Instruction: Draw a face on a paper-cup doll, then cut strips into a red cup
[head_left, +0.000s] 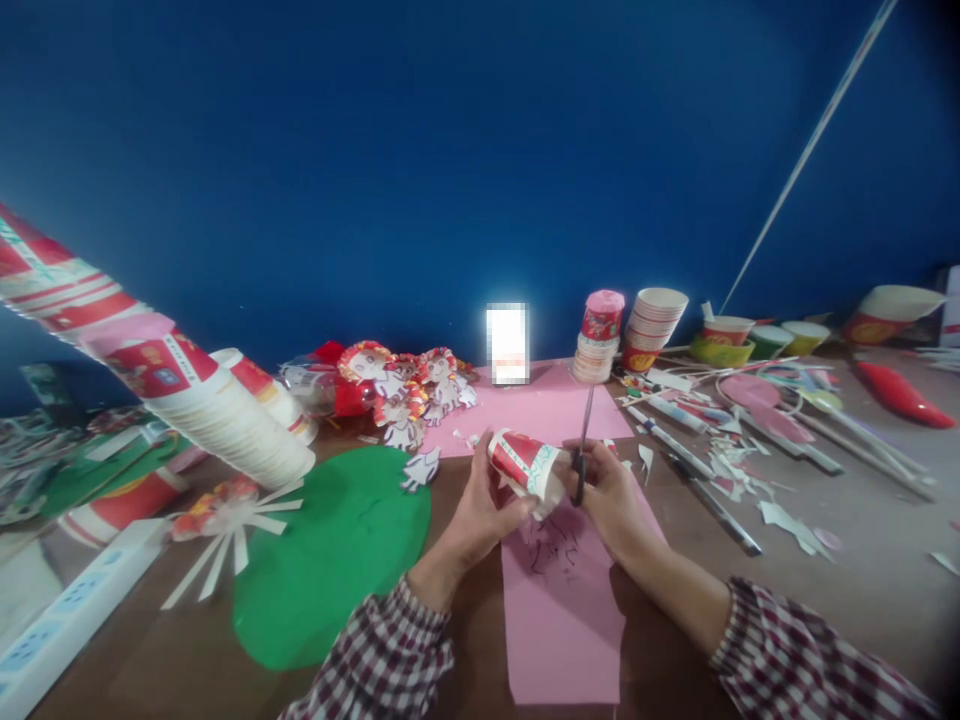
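Note:
My left hand [484, 510] is wrapped round a red and white paper cup [523, 463], which lies tilted on its side in the air. A pale part hangs below the cup's right end. Close beside it, my right hand [611, 500] grips a pair of scissors [588, 425] by dark handles, with the blades pointing up and away from the cup. Under both hands lies a pink paper sheet [566, 640] with dark marks or scraps on it. A green paper shape [337, 560] lies to the left of my left hand.
Paper figures [401, 390] sit behind the green shape. Long stacked cups [217, 410] lean at left, near a white power strip [75, 600]. Upright cup stacks [651, 330] stand at the back. Pens [675, 445], paper scraps [791, 525] and a red object [904, 393] lie at right.

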